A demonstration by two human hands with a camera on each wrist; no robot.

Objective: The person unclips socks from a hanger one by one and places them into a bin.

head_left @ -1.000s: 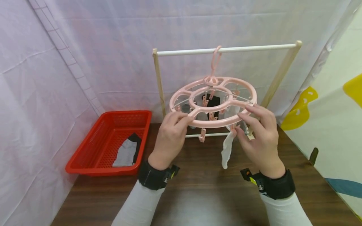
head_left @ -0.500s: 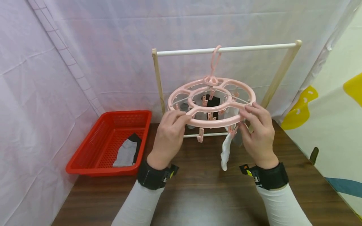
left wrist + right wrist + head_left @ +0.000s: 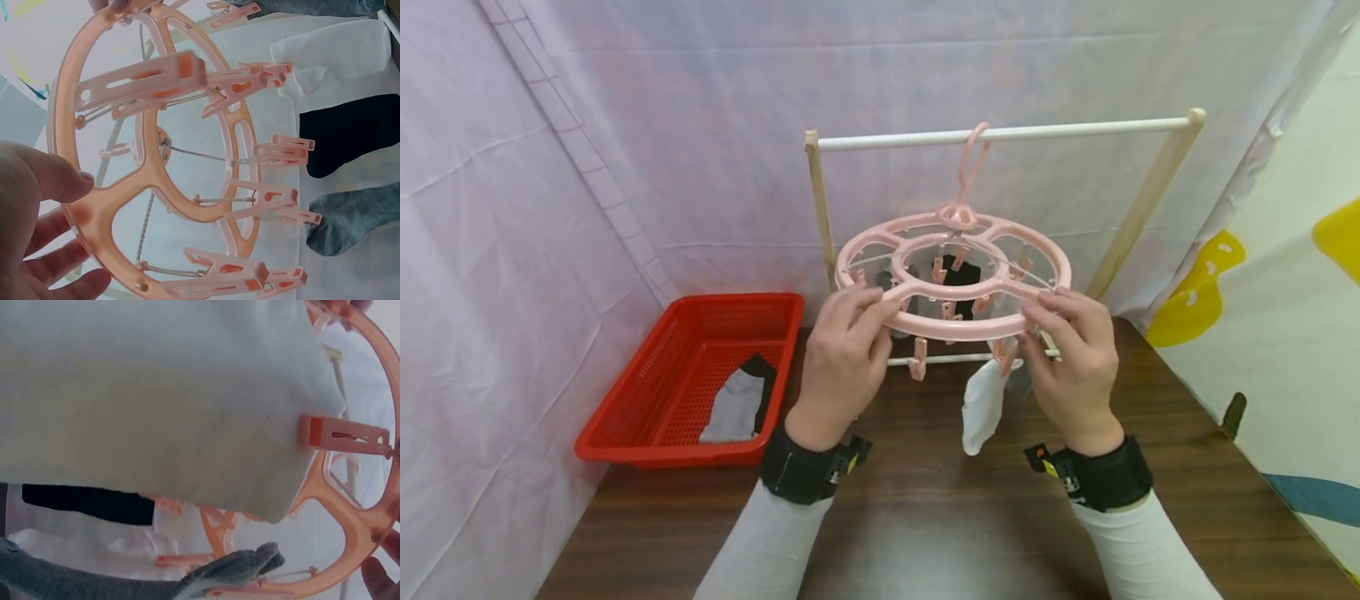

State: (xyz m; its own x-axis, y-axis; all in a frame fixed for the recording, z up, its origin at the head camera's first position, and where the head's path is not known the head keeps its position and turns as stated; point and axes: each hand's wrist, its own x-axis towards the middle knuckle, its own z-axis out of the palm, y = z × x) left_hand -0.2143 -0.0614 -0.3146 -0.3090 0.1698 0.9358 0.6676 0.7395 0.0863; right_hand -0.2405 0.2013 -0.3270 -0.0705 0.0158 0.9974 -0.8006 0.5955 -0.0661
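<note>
A round pink clip hanger (image 3: pixel 955 330) hangs by its hook from a white rod. My left hand (image 3: pixel 844 358) holds the rim at the front left, thumb on one side and fingers on the other. On the front right, my right hand (image 3: pixel 1073 367) pinches the same rim. A white sock (image 3: pixel 982 407) dangles from a clothespin (image 3: pixel 1004 357) beside my right fingers. At the front left, another clothespin (image 3: pixel 918 358) bears nothing. Seen from the left wrist, a black sock (image 3: pixel 350 134), a grey sock (image 3: pixel 356 215) and a further white sock (image 3: pixel 344 50) hang from clips farther back.
To the left stands a red basket (image 3: pixel 688 455) with a grey sock (image 3: pixel 733 408) and a black piece (image 3: pixel 765 385) inside. Wooden posts (image 3: pixel 1142 208) carry the white rod (image 3: pixel 1075 130) behind the hanger. Beneath is a dark wooden table (image 3: pixel 917 517).
The hanger has turned, its front edge moving left. The white sock swings left and shows its broad side now. My right hand has shifted left with the rim; my left hand only slightly.
</note>
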